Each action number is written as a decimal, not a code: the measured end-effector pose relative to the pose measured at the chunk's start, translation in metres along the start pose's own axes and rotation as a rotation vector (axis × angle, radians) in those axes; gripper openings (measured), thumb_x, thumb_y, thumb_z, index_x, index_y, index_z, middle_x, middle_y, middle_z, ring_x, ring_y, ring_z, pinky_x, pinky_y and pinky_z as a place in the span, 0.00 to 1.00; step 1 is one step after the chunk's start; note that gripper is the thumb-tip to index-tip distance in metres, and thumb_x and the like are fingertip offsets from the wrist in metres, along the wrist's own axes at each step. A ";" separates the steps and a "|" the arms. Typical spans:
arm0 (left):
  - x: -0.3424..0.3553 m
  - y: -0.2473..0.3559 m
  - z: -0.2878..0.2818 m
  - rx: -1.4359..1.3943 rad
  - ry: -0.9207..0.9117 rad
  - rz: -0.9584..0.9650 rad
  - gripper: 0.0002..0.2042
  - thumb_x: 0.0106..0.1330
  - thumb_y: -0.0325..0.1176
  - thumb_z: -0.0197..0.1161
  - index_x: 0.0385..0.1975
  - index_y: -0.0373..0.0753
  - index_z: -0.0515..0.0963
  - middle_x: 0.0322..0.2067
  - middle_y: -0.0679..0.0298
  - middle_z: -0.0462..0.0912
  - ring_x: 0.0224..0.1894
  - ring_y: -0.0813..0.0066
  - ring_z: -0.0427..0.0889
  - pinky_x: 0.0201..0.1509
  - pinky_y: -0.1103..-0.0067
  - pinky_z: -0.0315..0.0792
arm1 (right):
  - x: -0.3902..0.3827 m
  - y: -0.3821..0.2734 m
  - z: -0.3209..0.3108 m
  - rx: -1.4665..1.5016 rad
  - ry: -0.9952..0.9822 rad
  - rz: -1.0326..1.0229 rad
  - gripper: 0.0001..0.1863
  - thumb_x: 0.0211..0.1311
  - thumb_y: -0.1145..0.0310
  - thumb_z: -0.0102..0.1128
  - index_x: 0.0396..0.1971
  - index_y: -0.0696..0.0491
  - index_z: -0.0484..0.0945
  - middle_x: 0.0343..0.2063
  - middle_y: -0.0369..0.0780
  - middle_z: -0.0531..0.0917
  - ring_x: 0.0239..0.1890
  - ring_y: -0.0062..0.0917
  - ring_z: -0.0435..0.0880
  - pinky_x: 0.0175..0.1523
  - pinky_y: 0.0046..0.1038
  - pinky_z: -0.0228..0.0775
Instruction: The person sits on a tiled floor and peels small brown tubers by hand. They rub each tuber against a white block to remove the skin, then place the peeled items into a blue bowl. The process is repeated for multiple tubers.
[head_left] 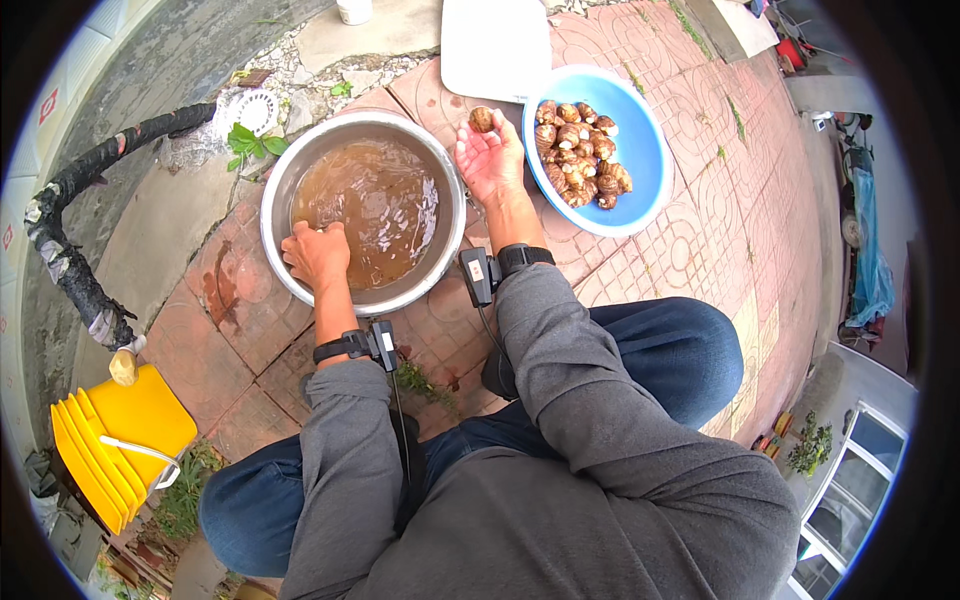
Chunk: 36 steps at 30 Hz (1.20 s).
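My left hand [316, 256] dips into muddy brown water at the near rim of a round metal basin [448, 180]; its fingertips are under the water and hidden. My right hand [490, 158] is raised palm up between the basin and a blue bowl [640, 150], with a small round brown root [482, 119] resting on its fingertips. The blue bowl holds a pile of several similar brown roots [582, 155]. Both wrists wear black bands with small devices.
A white cutting board [495, 45] lies beyond the blue bowl. A yellow bucket [120, 440] lies on its side at lower left, under a black wrapped pipe [70, 250]. A white drain cover [255, 110] and weeds sit behind the basin. Red paving tiles cover the ground.
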<state>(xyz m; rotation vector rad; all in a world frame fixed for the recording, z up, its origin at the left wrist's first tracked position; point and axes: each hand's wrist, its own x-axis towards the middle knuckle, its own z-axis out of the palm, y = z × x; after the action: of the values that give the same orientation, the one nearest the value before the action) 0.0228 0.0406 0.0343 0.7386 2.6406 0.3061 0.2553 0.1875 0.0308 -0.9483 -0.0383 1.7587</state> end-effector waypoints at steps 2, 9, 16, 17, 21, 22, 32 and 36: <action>-0.001 -0.002 0.006 -0.031 -0.138 0.004 0.31 0.58 0.41 0.69 0.60 0.36 0.71 0.58 0.42 0.70 0.62 0.44 0.70 0.65 0.58 0.66 | 0.009 -0.030 -0.019 0.211 0.115 -0.123 0.28 0.61 0.47 0.65 0.44 0.59 0.75 0.37 0.43 0.83 0.36 0.31 0.84 0.39 0.30 0.81; 0.013 -0.028 0.036 -0.507 -0.266 -0.080 0.29 0.56 0.34 0.69 0.59 0.34 0.71 0.54 0.50 0.76 0.57 0.51 0.78 0.59 0.62 0.73 | 0.011 -0.042 -0.020 0.101 0.093 -0.050 0.30 0.68 0.48 0.60 0.49 0.63 0.74 0.39 0.44 0.85 0.37 0.29 0.85 0.40 0.28 0.83; 0.021 -0.030 0.041 -1.417 -0.780 -0.557 0.21 0.59 0.38 0.65 0.51 0.41 0.73 0.49 0.58 0.78 0.50 0.57 0.79 0.54 0.55 0.73 | -0.002 0.096 0.007 -1.306 -0.119 0.118 0.10 0.62 0.68 0.64 0.42 0.55 0.83 0.36 0.35 0.86 0.36 0.24 0.85 0.41 0.25 0.79; 0.019 -0.030 0.041 -1.420 -0.768 -0.585 0.21 0.59 0.38 0.64 0.51 0.41 0.72 0.49 0.58 0.78 0.50 0.57 0.79 0.54 0.55 0.72 | -0.007 0.108 0.004 -1.473 -0.038 -0.088 0.09 0.62 0.67 0.65 0.38 0.56 0.84 0.33 0.36 0.86 0.33 0.24 0.83 0.37 0.25 0.78; 0.018 -0.032 0.040 -1.448 -0.784 -0.588 0.19 0.61 0.38 0.58 0.51 0.40 0.71 0.52 0.56 0.77 0.53 0.56 0.78 0.56 0.51 0.71 | -0.019 0.132 0.000 -0.988 0.087 0.204 0.09 0.63 0.68 0.63 0.37 0.58 0.85 0.29 0.37 0.86 0.29 0.23 0.82 0.36 0.24 0.77; 0.018 -0.032 0.041 -1.474 -0.803 -0.582 0.18 0.62 0.38 0.56 0.51 0.40 0.71 0.52 0.56 0.77 0.54 0.56 0.78 0.57 0.50 0.71 | -0.022 0.136 0.001 -0.922 0.019 0.243 0.10 0.63 0.69 0.62 0.38 0.58 0.85 0.30 0.37 0.86 0.30 0.22 0.83 0.36 0.23 0.76; 0.016 -0.006 0.038 -1.500 -0.720 -0.523 0.21 0.71 0.55 0.42 0.47 0.46 0.74 0.42 0.63 0.81 0.44 0.67 0.81 0.41 0.65 0.74 | -0.055 0.169 0.014 -0.985 -0.348 0.091 0.33 0.57 0.68 0.68 0.64 0.59 0.71 0.47 0.44 0.83 0.47 0.26 0.82 0.58 0.25 0.71; 0.016 -0.001 0.031 -1.404 -0.798 -0.492 0.21 0.73 0.56 0.38 0.39 0.47 0.72 0.30 0.67 0.77 0.23 0.76 0.75 0.14 0.80 0.56 | -0.050 0.164 0.030 -0.937 -0.338 0.193 0.27 0.53 0.63 0.72 0.53 0.53 0.77 0.41 0.41 0.82 0.38 0.26 0.82 0.37 0.31 0.80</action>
<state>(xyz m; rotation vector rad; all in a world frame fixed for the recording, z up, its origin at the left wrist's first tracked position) 0.0227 0.0514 0.0012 -0.2499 1.2440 1.1881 0.1128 0.0908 0.0051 -1.3073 -1.0952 2.0834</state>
